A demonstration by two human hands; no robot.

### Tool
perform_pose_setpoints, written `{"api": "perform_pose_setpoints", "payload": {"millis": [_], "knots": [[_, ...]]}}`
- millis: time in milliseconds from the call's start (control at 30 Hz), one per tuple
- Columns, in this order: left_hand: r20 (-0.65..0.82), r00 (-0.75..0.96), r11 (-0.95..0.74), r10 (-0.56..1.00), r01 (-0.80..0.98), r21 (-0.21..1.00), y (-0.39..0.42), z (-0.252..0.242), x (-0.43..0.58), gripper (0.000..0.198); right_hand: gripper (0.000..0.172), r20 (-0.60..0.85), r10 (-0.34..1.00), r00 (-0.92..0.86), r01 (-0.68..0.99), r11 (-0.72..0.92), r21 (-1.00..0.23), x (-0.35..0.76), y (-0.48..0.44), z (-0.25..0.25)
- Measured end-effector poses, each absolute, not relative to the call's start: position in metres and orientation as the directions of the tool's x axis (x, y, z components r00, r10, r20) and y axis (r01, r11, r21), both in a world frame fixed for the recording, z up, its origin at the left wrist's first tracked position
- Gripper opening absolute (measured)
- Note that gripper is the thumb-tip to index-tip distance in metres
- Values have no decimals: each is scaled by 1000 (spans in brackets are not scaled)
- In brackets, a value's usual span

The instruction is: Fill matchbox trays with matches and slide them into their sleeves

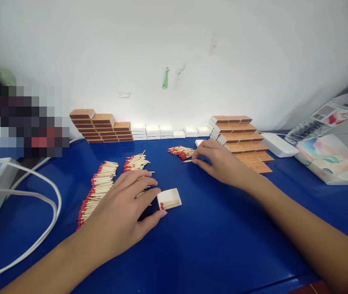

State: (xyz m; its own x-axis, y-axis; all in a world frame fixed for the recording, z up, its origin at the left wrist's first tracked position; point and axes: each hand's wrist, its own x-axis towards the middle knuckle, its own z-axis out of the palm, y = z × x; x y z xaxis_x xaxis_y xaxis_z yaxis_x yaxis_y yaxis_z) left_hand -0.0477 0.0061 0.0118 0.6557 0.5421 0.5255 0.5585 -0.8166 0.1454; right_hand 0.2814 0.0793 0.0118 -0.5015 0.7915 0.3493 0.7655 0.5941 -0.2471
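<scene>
A small white tray [176, 197] with several red-tipped matches in it lies on the blue table. My left hand [131, 202] steadies its left end, thumb at the near corner and index finger at the far one. Farther right, my right hand [218, 159] pinches a match [187, 161] beside a small pile of matches [178, 152]. Partly behind my left hand are a long row of matches [100, 183] and another heap [135, 162]. Just behind my right fingers, a white box [199, 142] is partly hidden.
Brown matchboxes [100, 126] stand stacked at the back left, white trays [160, 131] along the wall, and stepped matchbox stacks [238, 136] at the back right. White cables [51, 228] loop at left. A white block [279, 145], tissue pack [327, 161] and plastic bottle [304, 128] lie right.
</scene>
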Motion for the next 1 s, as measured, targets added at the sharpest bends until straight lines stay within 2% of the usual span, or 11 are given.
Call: {"api": "perform_pose_setpoints", "payload": {"millis": [333,533,733,1000], "knots": [[532,657,-820,534,554,139,8,12,-47,21,13,293,807,-513,746,588,-312,275,72,15],[522,664,-821,535,554,138,8,12,-46,22,18,257,808,-531,746,589,-312,272,70,16],[536,628,-792,564,594,138,8,11,-48,20,13,352,748,-563,669,662,-338,251,48,32],[539,622,-788,568,600,138,8,11,-46,20,16,388,606,-695,578,791,-199,211,16,33]]}}
